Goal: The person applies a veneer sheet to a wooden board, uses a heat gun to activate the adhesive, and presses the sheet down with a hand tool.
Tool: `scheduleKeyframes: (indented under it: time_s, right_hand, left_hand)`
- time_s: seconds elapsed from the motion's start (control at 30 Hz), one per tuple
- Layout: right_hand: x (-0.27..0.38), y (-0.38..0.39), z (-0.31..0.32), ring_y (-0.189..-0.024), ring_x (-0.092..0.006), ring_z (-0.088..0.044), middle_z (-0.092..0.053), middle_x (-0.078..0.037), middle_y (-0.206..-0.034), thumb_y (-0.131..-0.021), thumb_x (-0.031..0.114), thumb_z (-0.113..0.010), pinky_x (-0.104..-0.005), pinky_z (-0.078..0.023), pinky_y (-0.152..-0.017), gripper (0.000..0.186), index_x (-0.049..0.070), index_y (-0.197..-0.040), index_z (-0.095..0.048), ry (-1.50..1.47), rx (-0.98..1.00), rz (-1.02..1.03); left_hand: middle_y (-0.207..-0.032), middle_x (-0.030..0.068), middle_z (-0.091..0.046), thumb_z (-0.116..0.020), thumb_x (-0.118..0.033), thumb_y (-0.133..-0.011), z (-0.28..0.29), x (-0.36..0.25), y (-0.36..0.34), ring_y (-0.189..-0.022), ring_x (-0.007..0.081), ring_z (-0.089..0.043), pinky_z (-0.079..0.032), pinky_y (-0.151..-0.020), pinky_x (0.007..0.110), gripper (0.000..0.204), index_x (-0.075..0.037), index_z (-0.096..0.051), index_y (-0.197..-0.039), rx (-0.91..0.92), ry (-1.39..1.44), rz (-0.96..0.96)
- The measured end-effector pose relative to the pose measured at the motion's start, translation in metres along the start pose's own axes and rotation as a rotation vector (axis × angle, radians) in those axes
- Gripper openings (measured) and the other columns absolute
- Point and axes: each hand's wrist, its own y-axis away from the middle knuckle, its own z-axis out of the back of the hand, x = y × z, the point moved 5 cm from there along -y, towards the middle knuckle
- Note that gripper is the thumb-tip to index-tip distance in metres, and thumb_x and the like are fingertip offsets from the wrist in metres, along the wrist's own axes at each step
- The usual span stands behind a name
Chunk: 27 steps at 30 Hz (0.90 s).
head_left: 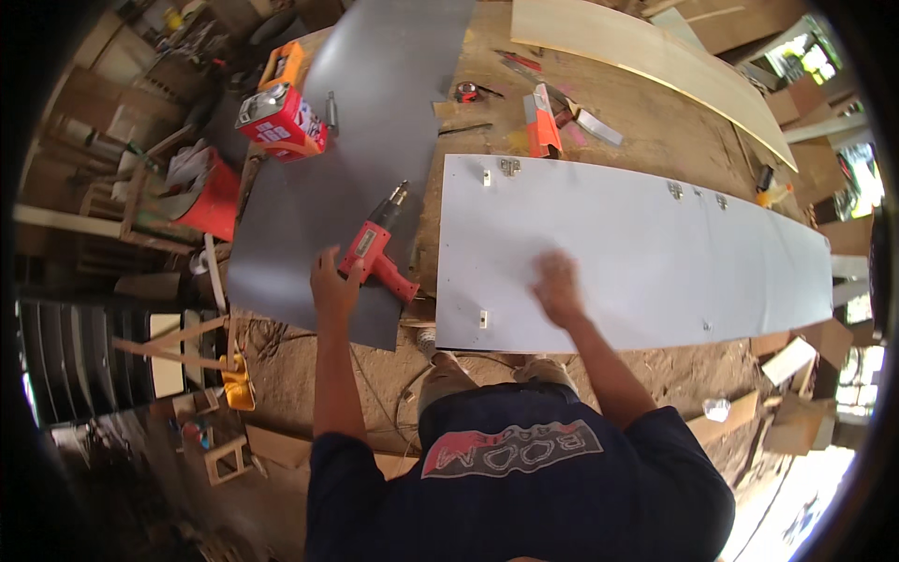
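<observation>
A red heat gun [369,248] with a dark barrel and metal nozzle lies on a dark grey sheet [281,244]. My left hand [335,284] is right beside it, fingers apart, its thumb side at the gun's body; whether they touch is hard to tell. My right hand [559,288] is over a long white panel [618,244], its fingers smeared by motion. Small metal hinges [509,167] sit along the panel's far edge. White fittings [483,319] are fixed near its left end.
Behind the panel, the wooden table [496,75] carries a tape measure [466,92], an orange-red box [541,126] and a pale wooden board [637,56]. A red can [281,122] stands far left. Left of the table is a red bucket [213,199]; cables lie on the floor.
</observation>
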Motion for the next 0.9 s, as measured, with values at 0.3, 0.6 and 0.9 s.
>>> scheduleKeyframes:
  time_s: [0.3,0.6,0.9]
  right_hand:
    - [0.181,0.076,0.029,-0.108,-0.0372,-0.073,-0.077,-0.016,-0.117,-0.095,0.053,-0.077,-0.0511,-0.056,-0.096,0.055,0.004,-0.12,-0.073,-0.29,-0.013,-0.563]
    - [0.113,0.148,-0.053,-0.084,-0.0271,-0.079,-0.076,-0.017,-0.098,-0.104,0.051,-0.071,-0.0357,-0.063,-0.066,0.056,-0.003,-0.119,-0.067,-1.439,-0.56,-1.288]
    - [0.108,0.145,-0.057,-0.071,-0.0263,-0.073,-0.071,-0.014,-0.091,-0.102,0.035,-0.078,-0.0386,-0.064,-0.061,0.046,-0.003,-0.117,-0.06,-1.629,-0.672,-1.337]
  left_hand:
    - [-0.125,0.0306,-0.071,-0.089,-0.06,-0.077,-0.07,-0.002,-0.07,-0.115,0.0469,-0.071,-0.057,-0.097,0.054,0.091,0.007,-0.059,-0.13,0.656,-0.136,0.036]
    - [-0.119,0.0316,-0.07,-0.091,-0.056,-0.078,-0.066,0.011,-0.068,-0.111,0.0503,-0.07,-0.057,-0.095,0.056,0.083,0.007,-0.059,-0.124,0.549,-0.021,-0.027]
    - [-0.125,0.0288,-0.068,-0.091,-0.053,-0.078,-0.04,0.019,-0.036,-0.113,0.0493,-0.068,-0.056,-0.095,0.057,0.08,0.003,-0.057,-0.124,0.408,0.034,-0.021]
